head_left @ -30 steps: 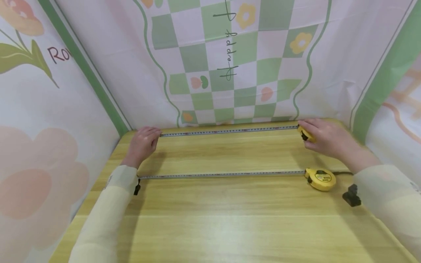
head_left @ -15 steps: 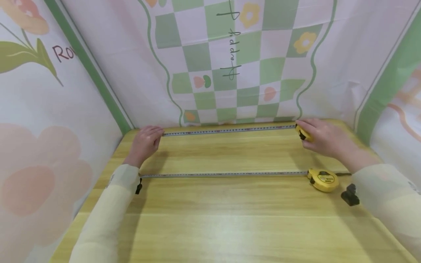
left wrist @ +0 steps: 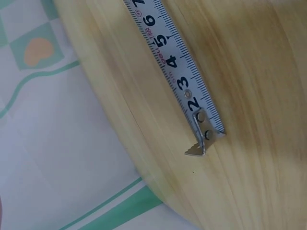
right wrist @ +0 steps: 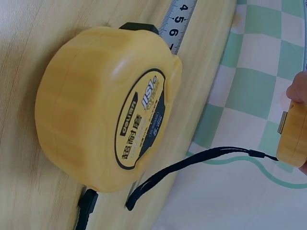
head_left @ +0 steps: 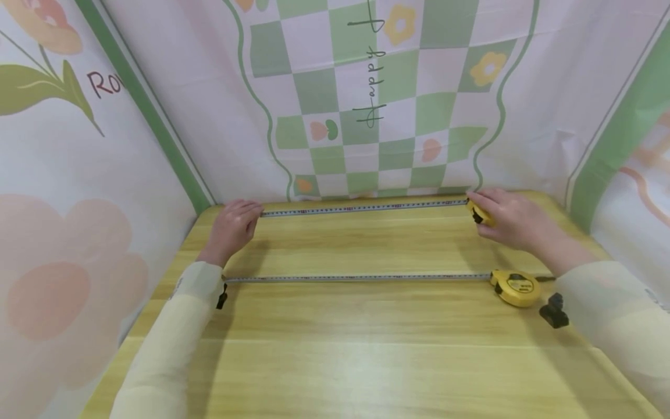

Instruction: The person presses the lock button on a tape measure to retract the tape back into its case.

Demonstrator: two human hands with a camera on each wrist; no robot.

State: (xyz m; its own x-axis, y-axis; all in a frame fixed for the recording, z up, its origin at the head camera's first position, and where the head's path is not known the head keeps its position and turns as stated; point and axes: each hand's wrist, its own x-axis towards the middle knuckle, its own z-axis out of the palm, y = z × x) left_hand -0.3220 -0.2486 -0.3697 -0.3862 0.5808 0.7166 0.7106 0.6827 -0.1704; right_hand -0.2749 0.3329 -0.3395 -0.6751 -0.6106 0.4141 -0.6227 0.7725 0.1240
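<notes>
In the head view, my left hand [head_left: 234,228] pinches the left end of a measuring tape blade [head_left: 356,208] along the table's far edge. At the blade's other end, my right hand [head_left: 515,218] grips the yellow case of that tape measure [head_left: 480,213]. A second yellow tape measure [head_left: 517,288] lies nearer on the table, its blade [head_left: 356,279] drawn out leftward, roughly parallel. The left wrist view shows a metal end hook [left wrist: 205,132] on bare wood. In the right wrist view the lying case [right wrist: 105,110] looms large; my right thumb [right wrist: 298,88] and the held case [right wrist: 291,136] show at the edge.
The wooden table [head_left: 335,349] meets a patterned cloth wall [head_left: 361,139] at the back, with another cloth panel [head_left: 47,244] on the left. A black wrist strap [right wrist: 177,167] hangs from the held case. Small black pieces [head_left: 555,311] sit by both sleeves.
My right hand has shifted slightly left with its case, and the blade between my hands looks shorter. My left hand keeps its place on the table. The head view has turned a little.
</notes>
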